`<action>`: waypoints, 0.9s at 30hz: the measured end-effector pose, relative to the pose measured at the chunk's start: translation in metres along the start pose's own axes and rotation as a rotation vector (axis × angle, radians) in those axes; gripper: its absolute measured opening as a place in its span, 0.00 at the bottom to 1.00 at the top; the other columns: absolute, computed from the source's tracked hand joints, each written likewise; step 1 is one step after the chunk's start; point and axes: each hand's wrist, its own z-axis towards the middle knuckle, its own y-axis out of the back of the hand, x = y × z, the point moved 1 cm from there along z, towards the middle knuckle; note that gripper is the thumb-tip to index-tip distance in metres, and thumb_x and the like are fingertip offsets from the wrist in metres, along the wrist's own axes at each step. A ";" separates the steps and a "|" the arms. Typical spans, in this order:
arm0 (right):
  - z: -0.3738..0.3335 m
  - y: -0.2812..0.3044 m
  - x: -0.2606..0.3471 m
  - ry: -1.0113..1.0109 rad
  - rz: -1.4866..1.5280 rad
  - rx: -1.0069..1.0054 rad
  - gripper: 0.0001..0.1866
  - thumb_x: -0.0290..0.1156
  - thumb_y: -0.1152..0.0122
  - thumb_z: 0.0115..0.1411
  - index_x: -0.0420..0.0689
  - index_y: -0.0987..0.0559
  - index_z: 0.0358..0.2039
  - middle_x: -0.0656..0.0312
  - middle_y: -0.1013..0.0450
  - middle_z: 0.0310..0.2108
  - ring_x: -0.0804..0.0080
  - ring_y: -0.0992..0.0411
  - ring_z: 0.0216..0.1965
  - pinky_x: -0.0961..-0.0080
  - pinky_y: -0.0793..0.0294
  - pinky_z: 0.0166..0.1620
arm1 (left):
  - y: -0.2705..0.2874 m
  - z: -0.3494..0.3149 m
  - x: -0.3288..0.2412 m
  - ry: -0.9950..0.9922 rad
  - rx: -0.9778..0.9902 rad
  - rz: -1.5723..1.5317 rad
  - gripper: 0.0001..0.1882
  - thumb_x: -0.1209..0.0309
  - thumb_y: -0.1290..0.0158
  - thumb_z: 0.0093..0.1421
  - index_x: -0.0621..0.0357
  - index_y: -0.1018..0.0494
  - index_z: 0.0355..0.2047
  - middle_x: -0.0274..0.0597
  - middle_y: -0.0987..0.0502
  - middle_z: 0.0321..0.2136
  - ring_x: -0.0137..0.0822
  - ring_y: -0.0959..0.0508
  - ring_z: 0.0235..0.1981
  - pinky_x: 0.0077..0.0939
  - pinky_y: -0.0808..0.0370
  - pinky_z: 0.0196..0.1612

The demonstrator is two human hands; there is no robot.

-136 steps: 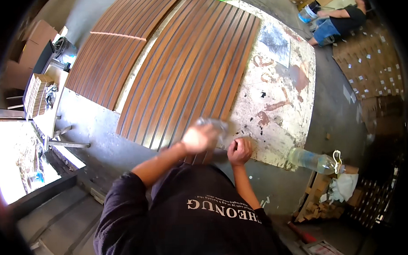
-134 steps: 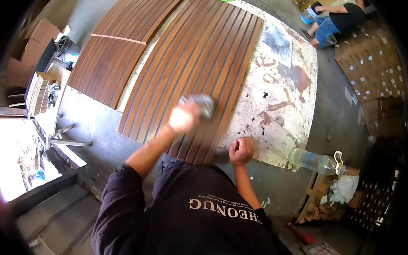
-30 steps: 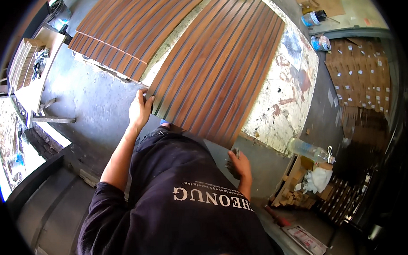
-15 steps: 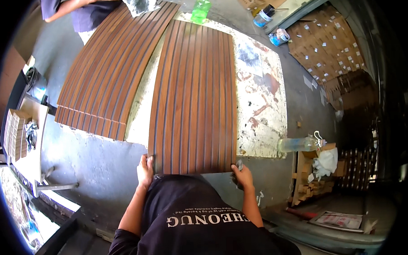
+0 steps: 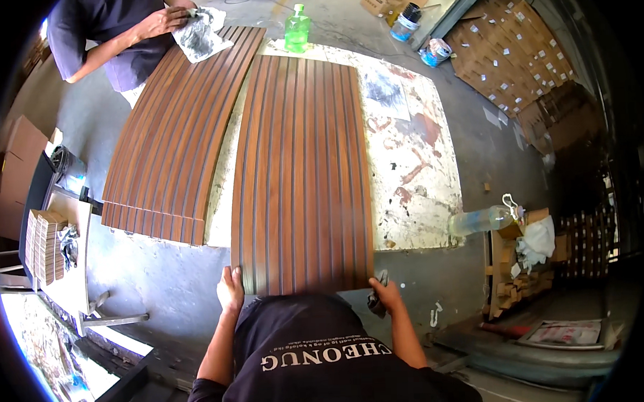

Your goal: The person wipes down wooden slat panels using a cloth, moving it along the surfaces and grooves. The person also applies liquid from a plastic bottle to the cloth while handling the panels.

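A brown slatted wood panel (image 5: pixel 300 180) with dark grooves lies lengthwise before me, its near end jutting past the edge of the paint-stained white table (image 5: pixel 424 190). At its near left corner my left hand (image 5: pixel 230 291) grips the edge, thumb on top. My right hand (image 5: pixel 388 296) closes on the near right corner and also has a dark, crumpled rag-like piece (image 5: pixel 376 304) in it. A second slatted panel (image 5: pixel 181 142) lies at an angle to the left. Over its far end a co-worker's hand (image 5: pixel 165 22) holds a smudged white cloth (image 5: pixel 201 36).
A green bottle (image 5: pixel 297 30) stands at the table's far edge, and a clear bottle (image 5: pixel 479 220) lies at the near right corner. Wood offcuts (image 5: pixel 517 293) sit on the right. On the left is a side table (image 5: pixel 79 245) with stacked pieces. Paint containers (image 5: pixel 404 26) stand far right.
Both my hands have drawn the panel slightly toward me, so more of it overhangs the table. My view has shifted, bringing more of the co-worker and the white cloth into sight.
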 end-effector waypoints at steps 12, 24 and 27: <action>-0.013 -0.006 -0.012 -0.066 0.110 0.224 0.15 0.43 0.36 0.55 0.44 0.26 0.28 0.66 0.31 0.20 0.78 0.33 0.21 0.76 0.31 0.26 | 0.008 0.001 0.018 -0.018 -0.029 0.045 0.17 0.61 0.56 0.64 0.63 0.36 0.27 0.64 0.32 0.22 0.67 0.34 0.27 0.50 0.37 0.29; -0.005 0.004 -0.014 -0.001 0.112 0.379 0.14 0.42 0.38 0.56 0.45 0.27 0.29 0.69 0.31 0.22 0.80 0.33 0.23 0.78 0.32 0.29 | 0.003 -0.006 0.007 0.093 -0.177 -0.162 0.20 0.59 0.51 0.64 0.65 0.29 0.25 0.38 0.34 0.14 0.27 0.38 0.20 0.28 0.37 0.24; 0.000 0.007 -0.016 0.043 0.060 0.412 0.14 0.42 0.37 0.55 0.44 0.27 0.30 0.69 0.31 0.23 0.80 0.33 0.25 0.78 0.31 0.31 | -0.008 -0.006 0.024 0.240 -0.274 -0.426 0.21 0.54 0.46 0.60 0.62 0.28 0.23 0.30 0.32 0.17 0.23 0.38 0.21 0.20 0.39 0.24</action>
